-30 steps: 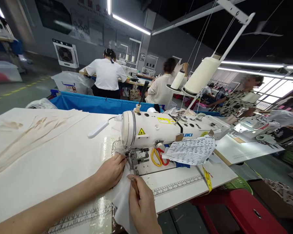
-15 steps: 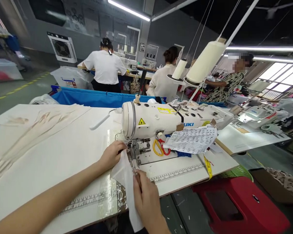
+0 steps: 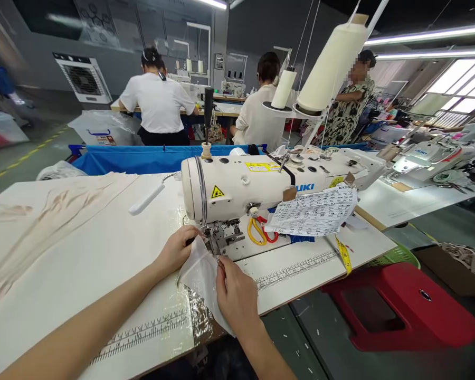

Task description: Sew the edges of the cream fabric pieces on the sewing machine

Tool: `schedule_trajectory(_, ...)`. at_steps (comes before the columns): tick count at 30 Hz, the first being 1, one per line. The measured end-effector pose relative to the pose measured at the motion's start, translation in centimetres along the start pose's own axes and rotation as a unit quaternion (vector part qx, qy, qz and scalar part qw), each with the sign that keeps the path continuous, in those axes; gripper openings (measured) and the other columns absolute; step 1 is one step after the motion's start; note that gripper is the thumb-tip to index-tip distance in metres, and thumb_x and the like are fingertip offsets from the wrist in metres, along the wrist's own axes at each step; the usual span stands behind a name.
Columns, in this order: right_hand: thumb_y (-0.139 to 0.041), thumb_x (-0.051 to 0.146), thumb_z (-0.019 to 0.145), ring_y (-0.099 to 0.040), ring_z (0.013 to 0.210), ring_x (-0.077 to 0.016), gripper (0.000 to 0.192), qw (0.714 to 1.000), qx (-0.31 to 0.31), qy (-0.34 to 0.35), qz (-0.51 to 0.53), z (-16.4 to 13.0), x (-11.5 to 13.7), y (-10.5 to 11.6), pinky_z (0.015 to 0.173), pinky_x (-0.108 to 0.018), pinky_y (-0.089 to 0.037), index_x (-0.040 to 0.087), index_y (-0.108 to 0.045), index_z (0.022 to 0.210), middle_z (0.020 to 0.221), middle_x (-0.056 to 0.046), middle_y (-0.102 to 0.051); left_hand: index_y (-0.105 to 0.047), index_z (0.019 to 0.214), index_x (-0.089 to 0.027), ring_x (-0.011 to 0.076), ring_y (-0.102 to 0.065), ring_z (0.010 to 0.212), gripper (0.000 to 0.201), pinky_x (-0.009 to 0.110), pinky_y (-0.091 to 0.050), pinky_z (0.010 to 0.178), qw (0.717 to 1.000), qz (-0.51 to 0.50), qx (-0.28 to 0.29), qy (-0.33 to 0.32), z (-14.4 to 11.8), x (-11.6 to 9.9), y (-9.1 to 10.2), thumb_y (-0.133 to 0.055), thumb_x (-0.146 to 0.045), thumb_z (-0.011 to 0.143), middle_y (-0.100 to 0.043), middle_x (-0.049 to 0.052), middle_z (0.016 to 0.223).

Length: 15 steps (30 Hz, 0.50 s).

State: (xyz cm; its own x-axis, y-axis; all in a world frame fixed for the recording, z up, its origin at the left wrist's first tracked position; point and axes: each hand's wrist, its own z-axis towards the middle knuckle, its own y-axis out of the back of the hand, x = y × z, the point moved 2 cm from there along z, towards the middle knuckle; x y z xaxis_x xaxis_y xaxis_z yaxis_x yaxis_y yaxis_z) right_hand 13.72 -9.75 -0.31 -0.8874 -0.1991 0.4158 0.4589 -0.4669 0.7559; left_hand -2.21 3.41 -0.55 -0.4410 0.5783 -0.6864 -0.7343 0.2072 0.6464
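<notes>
Head view. A white industrial sewing machine (image 3: 261, 184) stands on a white worktable (image 3: 83, 253) printed with ruler scales along its near edge. A small piece of thin white fabric (image 3: 200, 274) lies at the machine's needle end, its far edge under the metal presser foot (image 3: 216, 240), its near end hanging over the table edge. The left hand (image 3: 178, 248) rests on the fabric's left side, fingers curled and pinching its upper corner just beside the presser foot. The right hand (image 3: 235, 293) lies on the fabric's right side, thumb and forefinger pressed together on the cloth near the foot; whether they also hold a slender tool cannot be told.

Beneath the machine arm lie yellow-and-red-handled scissors (image 3: 259, 232), and a printed paper sheet (image 3: 314, 211) hangs from the arm. A yellow measuring tape (image 3: 343, 253) trails over the table's right edge. Two cream thread cones (image 3: 328, 63) stand on a rack behind the machine. A red plastic stool (image 3: 399, 311) sits on the floor to the right. Beyond a blue fabric bin (image 3: 142, 158), three other people sit or stand at further machines.
</notes>
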Motion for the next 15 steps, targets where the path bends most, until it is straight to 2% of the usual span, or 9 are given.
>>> schedule_trajectory(15, -0.039, 0.017, 0.099, -0.073, 0.066, -0.0194, 0.031, 1.0, 0.002, -0.007, -0.003, 0.32, -0.13, -0.38, 0.052, -0.027, -0.048, 0.015, -0.067, 0.112, 0.094, -0.008, -0.078, -0.072, 0.085, -0.02, 0.0216, -0.063, 0.094, 0.028, 0.034, -0.052, 0.085, 1.0, -0.003, 0.004, 0.004, 0.06, -0.21, 0.06, -0.049, -0.035, 0.092, -0.07, 0.007, 0.096)
